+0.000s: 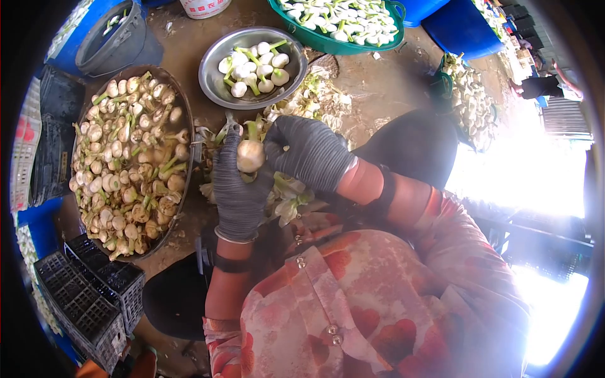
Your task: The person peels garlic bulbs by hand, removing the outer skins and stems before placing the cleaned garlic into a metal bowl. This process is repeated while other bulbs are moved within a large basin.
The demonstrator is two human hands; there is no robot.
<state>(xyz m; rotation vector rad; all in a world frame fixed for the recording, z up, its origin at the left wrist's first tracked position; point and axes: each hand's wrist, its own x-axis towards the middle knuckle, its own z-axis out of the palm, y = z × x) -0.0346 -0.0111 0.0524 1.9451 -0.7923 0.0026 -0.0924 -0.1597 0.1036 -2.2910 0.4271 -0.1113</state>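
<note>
A wide dark pan [189, 120] at the left is brimming with untrimmed garlic [126, 157], stalks and papery skins still on. Just beyond the hands, a metal bowl [214, 82] is holding a small heap of cleaned white bulbs [255, 69] with short green stems. A green tub [328, 45] at the far edge is carrying many more of the same [340, 16]. A grey bucket [113, 38] is standing at the far left and black crates [88, 296] are stacked at the near left.

Both hands, in dark ribbed gloves, are meeting over a litter of trimmings [287, 195] on the ground. The left hand [239, 183] is rising from below with its fingers wrapped up the side of one garlic bulb [250, 155]. The right hand [309, 151] is curling in from the right and pressing against the same bulb, so the two are gripping it between them. The bulb is looking pale, rounded and slightly dirty, with a green stalk poking up behind it.
</note>
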